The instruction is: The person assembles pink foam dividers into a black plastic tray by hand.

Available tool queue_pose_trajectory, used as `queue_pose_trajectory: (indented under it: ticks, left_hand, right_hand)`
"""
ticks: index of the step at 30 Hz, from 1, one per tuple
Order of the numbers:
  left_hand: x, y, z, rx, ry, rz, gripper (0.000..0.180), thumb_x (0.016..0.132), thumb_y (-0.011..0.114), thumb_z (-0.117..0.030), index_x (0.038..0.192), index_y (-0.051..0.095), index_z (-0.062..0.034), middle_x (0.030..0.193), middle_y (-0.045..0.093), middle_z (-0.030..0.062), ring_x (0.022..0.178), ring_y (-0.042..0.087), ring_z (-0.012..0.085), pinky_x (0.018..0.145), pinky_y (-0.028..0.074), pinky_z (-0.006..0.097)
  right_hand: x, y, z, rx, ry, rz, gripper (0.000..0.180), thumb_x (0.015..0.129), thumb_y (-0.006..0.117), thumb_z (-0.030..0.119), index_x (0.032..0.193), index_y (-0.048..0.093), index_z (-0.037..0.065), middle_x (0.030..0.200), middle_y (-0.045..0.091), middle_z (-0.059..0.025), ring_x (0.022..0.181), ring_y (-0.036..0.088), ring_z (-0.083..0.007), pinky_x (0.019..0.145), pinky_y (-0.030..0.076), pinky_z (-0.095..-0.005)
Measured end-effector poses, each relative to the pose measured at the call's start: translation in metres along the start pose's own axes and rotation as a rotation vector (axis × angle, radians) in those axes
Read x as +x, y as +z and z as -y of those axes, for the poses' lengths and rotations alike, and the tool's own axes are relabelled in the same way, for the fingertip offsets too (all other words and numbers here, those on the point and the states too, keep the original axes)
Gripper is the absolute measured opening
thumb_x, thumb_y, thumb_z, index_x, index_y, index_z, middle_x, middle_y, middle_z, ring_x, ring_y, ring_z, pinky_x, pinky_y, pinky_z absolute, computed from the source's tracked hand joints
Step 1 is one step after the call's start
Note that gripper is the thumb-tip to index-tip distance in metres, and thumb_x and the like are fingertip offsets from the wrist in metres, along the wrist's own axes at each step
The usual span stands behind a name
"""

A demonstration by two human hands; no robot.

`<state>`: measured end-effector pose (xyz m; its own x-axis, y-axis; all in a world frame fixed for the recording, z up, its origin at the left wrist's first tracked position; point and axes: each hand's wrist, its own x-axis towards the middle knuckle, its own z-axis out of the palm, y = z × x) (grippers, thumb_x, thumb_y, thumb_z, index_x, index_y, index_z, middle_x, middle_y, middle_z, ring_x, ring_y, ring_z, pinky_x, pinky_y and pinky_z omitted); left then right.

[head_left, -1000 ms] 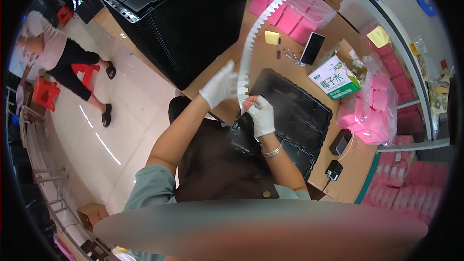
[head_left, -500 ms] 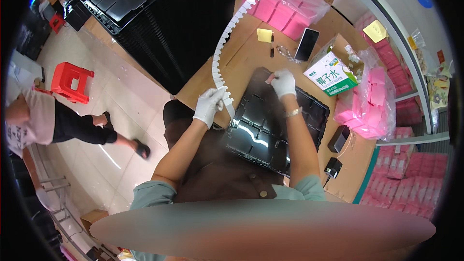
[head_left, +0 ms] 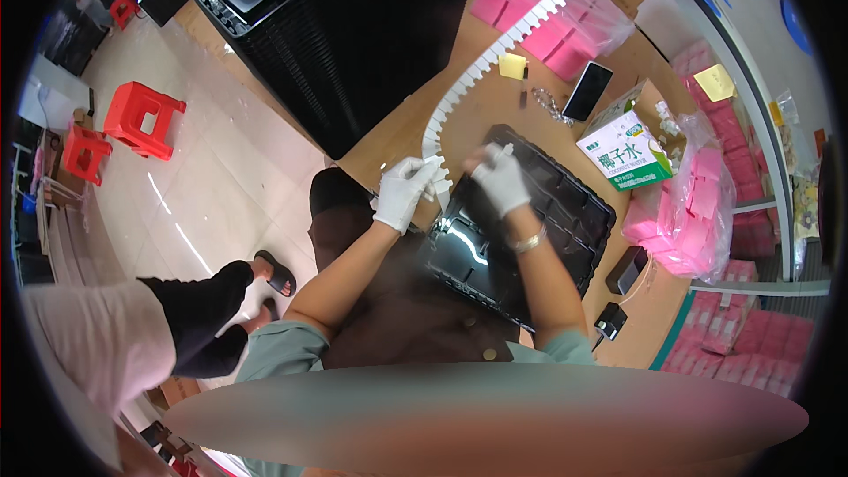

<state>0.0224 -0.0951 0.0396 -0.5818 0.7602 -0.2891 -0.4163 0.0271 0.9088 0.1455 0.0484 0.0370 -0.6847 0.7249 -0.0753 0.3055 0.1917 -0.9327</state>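
My left hand (head_left: 405, 194), in a white glove, pinches the near end of a long white notched strip (head_left: 504, 42). The strip curves up and away to the upper right, beyond the view's edge. Over a shiny black plastic tray (head_left: 565, 234) with shallow compartments hangs my right hand (head_left: 502, 181), also gloved. Its fingers are smeared by motion, so whether they hold anything is hidden. The tray lies in front of me on the cardboard-covered table, and the strip's end hangs by its left side.
A tall stack of black trays (head_left: 327, 53) stands at the far left. Beyond the tray lie a phone (head_left: 588, 93), yellow notes (head_left: 512, 66) and an open carton (head_left: 627, 146). Pink bundles (head_left: 676, 221) fill the right. Red stools (head_left: 146, 119) and a walking person (head_left: 106, 336) are at left.
My right hand has moved left across the tray, toward my left hand. The left hand keeps hold of the strip. The person at left has come nearer, and the whole view has shifted slightly.
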Motion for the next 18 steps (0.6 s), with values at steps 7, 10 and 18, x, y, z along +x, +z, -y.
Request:
queue_pose_trajectory:
  ticks: [7,10,18]
  left_hand:
    - [-0.012,0.008,0.007,0.058,0.124,0.042,0.015,0.087,0.06,-0.015,0.091,0.06,-0.001,0.069,0.058,0.0034,0.055,0.052,0.0059,0.047,0.04,0.019]
    - [-0.012,0.01,0.0,0.015,-0.064,0.109,0.018,0.088,0.059,-0.017,0.097,0.06,-0.0008,0.073,0.058,0.0029,0.056,0.052,0.0064,0.047,0.039,0.018]
    - [0.003,0.0,0.009,-0.305,-0.076,-0.011,0.017,0.09,0.052,-0.012,0.098,0.06,0.0017,0.075,0.059,0.0052,0.05,0.047,0.0061,0.045,0.035,0.018]
  right_hand:
    - [-0.058,0.034,0.018,0.428,0.152,-0.056,0.008,0.078,0.067,0.004,0.084,0.063,0.002,0.075,0.061,0.0,0.069,0.054,-0.007,0.062,0.043,-0.021]
    - [-0.067,0.03,0.014,0.374,0.137,-0.109,0.006,0.076,0.068,0.002,0.079,0.063,0.003,0.075,0.06,0.0011,0.066,0.053,-0.0062,0.059,0.042,-0.0205]
    - [-0.091,0.009,0.013,-0.013,-0.157,-0.071,0.011,0.062,0.069,-0.001,0.07,0.063,0.003,0.089,0.056,-0.0063,0.084,0.054,-0.0202,0.072,0.045,-0.0304]
